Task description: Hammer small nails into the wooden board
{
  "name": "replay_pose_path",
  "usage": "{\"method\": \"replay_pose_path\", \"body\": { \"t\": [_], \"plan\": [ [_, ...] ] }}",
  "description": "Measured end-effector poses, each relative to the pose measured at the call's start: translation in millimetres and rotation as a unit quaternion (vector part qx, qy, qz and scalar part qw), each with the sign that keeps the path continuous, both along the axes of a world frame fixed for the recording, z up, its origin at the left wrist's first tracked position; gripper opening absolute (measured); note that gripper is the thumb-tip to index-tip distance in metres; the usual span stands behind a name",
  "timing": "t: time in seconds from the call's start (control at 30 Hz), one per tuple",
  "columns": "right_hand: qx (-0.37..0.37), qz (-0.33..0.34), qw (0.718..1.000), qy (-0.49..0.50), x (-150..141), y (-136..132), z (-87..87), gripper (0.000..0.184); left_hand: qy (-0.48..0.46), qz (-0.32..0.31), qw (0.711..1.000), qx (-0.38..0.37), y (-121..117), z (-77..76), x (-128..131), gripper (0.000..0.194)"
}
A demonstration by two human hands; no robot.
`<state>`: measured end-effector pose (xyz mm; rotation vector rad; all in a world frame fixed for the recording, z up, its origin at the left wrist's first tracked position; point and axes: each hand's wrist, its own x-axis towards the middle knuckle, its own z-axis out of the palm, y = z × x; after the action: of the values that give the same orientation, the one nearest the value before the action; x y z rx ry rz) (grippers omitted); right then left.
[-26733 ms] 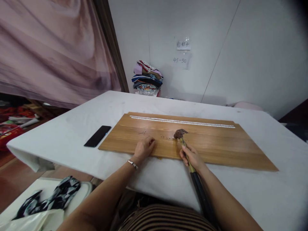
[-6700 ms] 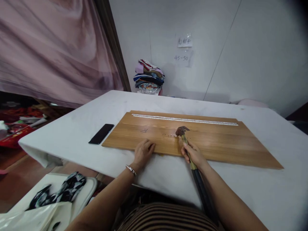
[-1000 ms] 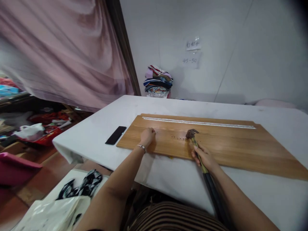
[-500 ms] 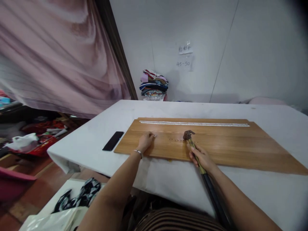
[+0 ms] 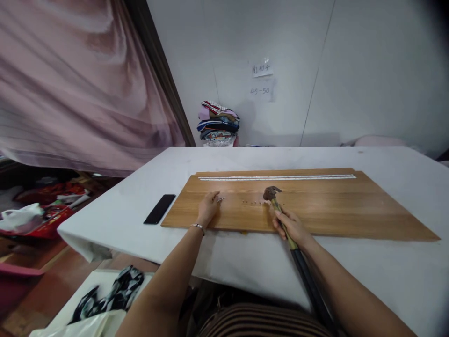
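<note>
A long wooden board (image 5: pixel 333 210) lies on a white-covered table (image 5: pixel 245 267). My right hand (image 5: pixel 290 226) is wrapped round the handle of a hammer (image 5: pixel 271 193), whose rusty head rests on the board beside a short row of small nails (image 5: pixel 251 202). My left hand (image 5: pixel 208 208), with a bracelet on the wrist, rests on the board's near left part and pinches a small nail (image 5: pixel 220 199) between its fingertips. A thin white strip (image 5: pixel 277 177) runs along the board's far edge.
A black phone (image 5: pixel 159 208) lies on the table left of the board. Folded clothes (image 5: pixel 217 124) are stacked against the white wall under two paper notes. A pink curtain hangs at the left. Bags and clutter sit on the floor at lower left.
My left hand has reached to the board's left part and now pinches a nail. The hammer head stays by the nail row. My head has turned back to the right.
</note>
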<state>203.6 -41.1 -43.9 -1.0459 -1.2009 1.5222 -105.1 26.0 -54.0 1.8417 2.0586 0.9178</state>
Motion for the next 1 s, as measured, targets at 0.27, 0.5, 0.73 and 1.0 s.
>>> {"method": "replay_pose_path", "body": {
  "t": [0.27, 0.5, 0.73, 1.0],
  "plan": [
    [-0.001, 0.001, 1.0, -0.002, 0, 1, -1.1, 0.044, 0.051, -0.01, 0.999, 0.014, -6, 2.9, 7, 0.027],
    [-0.012, 0.013, 1.0, -0.012, -3, 1, -3.4, 0.048, 0.034, 0.013, 0.999, -0.007, -9, 5.4, 11, 0.019],
    [-0.028, 0.008, 0.999, -0.029, -1, -3, 3.2, 0.047, 0.008, 0.029, 0.999, -0.012, -11, 8.0, 13, 0.013],
    [-0.03, 0.015, 0.999, -0.039, 2, -2, 1.5, 0.048, -0.065, 0.072, 0.995, 0.006, -10, 7.6, 10, 0.012]
  ]
}}
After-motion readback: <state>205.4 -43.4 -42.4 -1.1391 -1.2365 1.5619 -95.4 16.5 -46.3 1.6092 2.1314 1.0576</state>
